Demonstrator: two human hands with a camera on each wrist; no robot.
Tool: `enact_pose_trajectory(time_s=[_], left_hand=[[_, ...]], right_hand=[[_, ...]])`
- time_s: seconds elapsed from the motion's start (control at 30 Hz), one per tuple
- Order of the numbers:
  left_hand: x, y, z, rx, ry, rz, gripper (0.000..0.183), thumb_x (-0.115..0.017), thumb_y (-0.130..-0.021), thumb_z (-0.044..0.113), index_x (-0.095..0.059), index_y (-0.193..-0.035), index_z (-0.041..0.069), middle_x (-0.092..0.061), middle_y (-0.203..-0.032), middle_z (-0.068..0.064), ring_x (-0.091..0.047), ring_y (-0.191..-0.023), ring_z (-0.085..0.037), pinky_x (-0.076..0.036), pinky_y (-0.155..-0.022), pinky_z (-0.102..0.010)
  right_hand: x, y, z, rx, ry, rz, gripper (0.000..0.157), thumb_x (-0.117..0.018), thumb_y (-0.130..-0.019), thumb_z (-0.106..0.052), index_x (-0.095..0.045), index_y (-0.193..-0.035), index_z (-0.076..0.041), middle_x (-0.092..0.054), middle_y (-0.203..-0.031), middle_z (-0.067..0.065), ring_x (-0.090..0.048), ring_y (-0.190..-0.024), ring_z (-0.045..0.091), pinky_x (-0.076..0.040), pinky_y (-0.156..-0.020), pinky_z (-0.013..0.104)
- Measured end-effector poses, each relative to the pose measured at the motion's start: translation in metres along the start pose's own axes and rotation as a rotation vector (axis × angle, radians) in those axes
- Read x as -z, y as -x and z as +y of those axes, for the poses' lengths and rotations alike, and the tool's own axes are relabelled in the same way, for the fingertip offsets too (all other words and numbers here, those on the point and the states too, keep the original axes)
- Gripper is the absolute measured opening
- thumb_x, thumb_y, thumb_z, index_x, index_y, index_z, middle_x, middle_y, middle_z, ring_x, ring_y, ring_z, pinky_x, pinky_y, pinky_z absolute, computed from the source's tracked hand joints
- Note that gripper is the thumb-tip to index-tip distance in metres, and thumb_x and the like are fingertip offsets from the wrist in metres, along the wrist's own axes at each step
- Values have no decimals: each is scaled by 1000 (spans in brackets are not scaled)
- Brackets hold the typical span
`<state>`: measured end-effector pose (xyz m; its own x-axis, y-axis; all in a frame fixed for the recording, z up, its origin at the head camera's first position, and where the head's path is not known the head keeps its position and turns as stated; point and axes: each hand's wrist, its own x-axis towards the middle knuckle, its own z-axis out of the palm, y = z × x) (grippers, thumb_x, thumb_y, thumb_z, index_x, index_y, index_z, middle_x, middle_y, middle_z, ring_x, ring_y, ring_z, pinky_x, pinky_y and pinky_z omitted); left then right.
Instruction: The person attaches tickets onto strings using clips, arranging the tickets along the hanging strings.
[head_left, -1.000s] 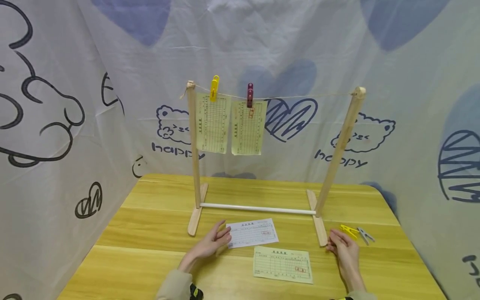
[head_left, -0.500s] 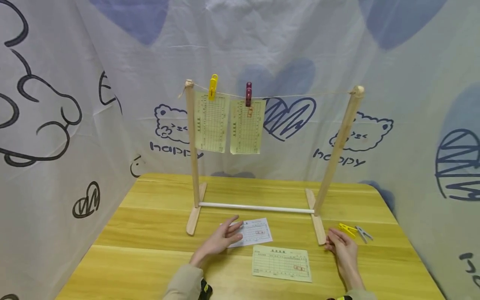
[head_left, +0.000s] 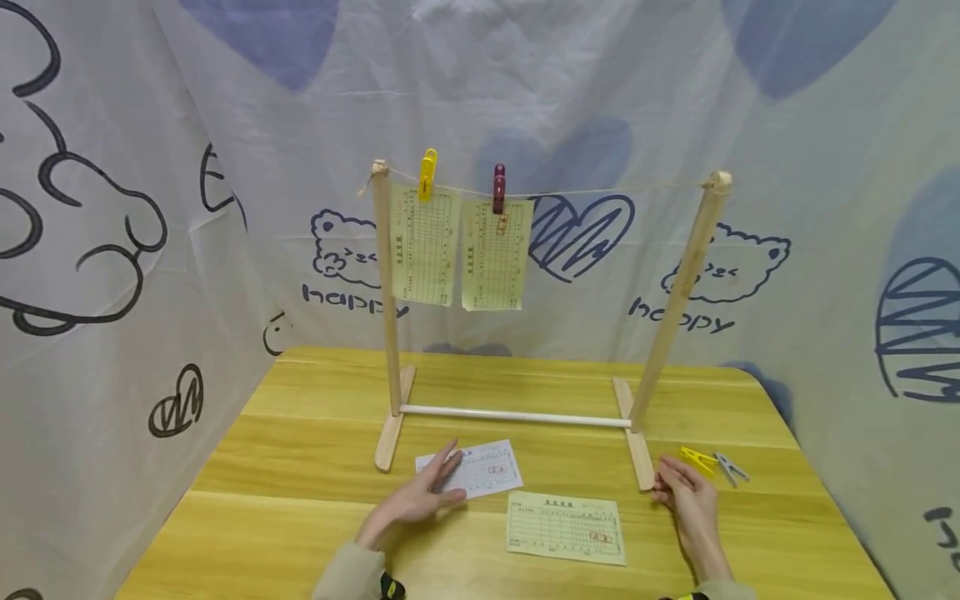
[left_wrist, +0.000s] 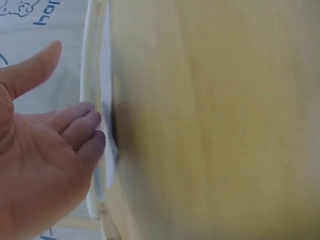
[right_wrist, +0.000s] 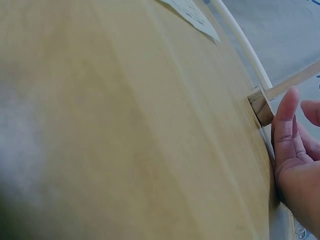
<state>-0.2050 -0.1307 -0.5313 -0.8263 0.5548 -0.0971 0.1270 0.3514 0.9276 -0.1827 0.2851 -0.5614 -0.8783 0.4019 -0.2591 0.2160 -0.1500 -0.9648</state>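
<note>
My left hand (head_left: 414, 502) lies over the left part of a white printed slip (head_left: 491, 469) on the table. In the left wrist view its fingertips (left_wrist: 95, 137) touch the slip while the thumb stands apart, raised. A yellow-green printed slip (head_left: 566, 528) lies nearer the front, between the hands. My right hand (head_left: 688, 508) rests on the table beside the right foot (head_left: 637, 450) of a wooden stand, fingers loosely bent and holding nothing. Right behind that hand lie a yellow clothespin (head_left: 698, 460) and a grey clothespin (head_left: 730, 470).
A string (head_left: 600, 192) runs between the stand's two posts. From it hang two yellow-green slips, one under a yellow clothespin (head_left: 427, 175), the other under a dark red clothespin (head_left: 499, 189). A white rod (head_left: 517, 416) joins the stand's feet. Behind hangs a printed cloth (head_left: 825, 167).
My left hand first reached right over the white slip, then moved back left, and the slip slid left with it. My right hand stayed in place.
</note>
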Motion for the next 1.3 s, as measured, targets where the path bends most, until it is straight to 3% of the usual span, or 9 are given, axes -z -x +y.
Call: enact_pose_trajectory(time_s=[0.17, 0.3, 0.43, 0.6, 0.73, 0.9, 1.03, 1.17, 1.3], left_hand=[[-3, -9, 11, -12, -31, -26, 85, -61, -100, 20, -3, -161, 2, -21, -164, -25, -21, -153, -43, -12, -125, -62], [-8, -17, 13, -16, -80, -29, 85, -60, -100, 20, -4, -160, -2, -22, -162, -29, -24, -152, -45, -14, -125, -61], [-10, -15, 9, 20, -114, -16, 87, -63, -98, 18, -5, -158, -7, -22, -161, -32, -22, -151, -47, -13, -124, -61], [-8, -3, 5, 62, -141, 49, 89, -67, -96, 17, -8, -156, -11, -25, -160, -31, -21, -151, -50, -12, -124, -63], [-6, 1, 3, 53, -132, 130, 85, -69, -95, 16, -15, -156, -10, -37, -155, -32, -30, -146, -51, -18, -122, -66], [-6, -13, 6, -11, -96, 221, 75, -66, -98, 16, -23, -155, -6, -50, -147, -30, -43, -139, -50, -29, -118, -67], [-6, -28, 8, -30, -102, 231, 67, -64, -100, 17, -30, -153, -5, -53, -144, -28, -45, -137, -49, -34, -115, -66], [-6, -39, 7, -10, -127, 254, 59, -65, -98, 14, -40, -148, -7, -55, -140, -29, -49, -134, -49, -38, -113, -64], [-7, -45, 3, 47, -202, 352, 54, -72, -85, -2, -54, -136, -8, -62, -134, -27, -55, -129, -46, -42, -112, -59]], right_hand=[[1, 1, -1, 1, 11, 13, 45, -52, -103, -10, -45, -143, 8, -67, -77, -15, -62, -73, 1, -58, -63, 19], [0, 1, -1, 3, -5, -7, 43, -54, -103, -10, -46, -141, 8, -68, -77, -14, -62, -72, 1, -58, -63, 19], [-1, 0, 0, 1, -14, -6, 42, -54, -103, -10, -47, -140, 8, -68, -77, -13, -63, -71, 1, -58, -61, 19], [-1, 0, 0, 4, -16, -3, 42, -54, -102, -9, -47, -140, 9, -68, -77, -13, -63, -71, 1, -58, -61, 19], [0, 1, -2, 4, -18, -1, 41, -54, -102, -8, -48, -139, 8, -68, -77, -12, -63, -71, 2, -58, -60, 19], [-1, 1, -3, 2, -23, 7, 39, -54, -102, -8, -50, -137, 5, -68, -78, -12, -63, -72, 2, -58, -61, 19], [-1, 0, -2, 2, -33, 5, 37, -55, -101, -8, -52, -136, 4, -69, -78, -11, -63, -71, 2, -58, -60, 19], [0, 1, -2, 1, -32, 1, 38, -55, -101, -8, -51, -137, 5, -69, -78, -12, -63, -71, 2, -58, -60, 19], [0, 2, -1, 6, -27, -12, 41, -56, -102, -9, -49, -138, 8, -69, -78, -13, -63, -71, 2, -57, -60, 18]])
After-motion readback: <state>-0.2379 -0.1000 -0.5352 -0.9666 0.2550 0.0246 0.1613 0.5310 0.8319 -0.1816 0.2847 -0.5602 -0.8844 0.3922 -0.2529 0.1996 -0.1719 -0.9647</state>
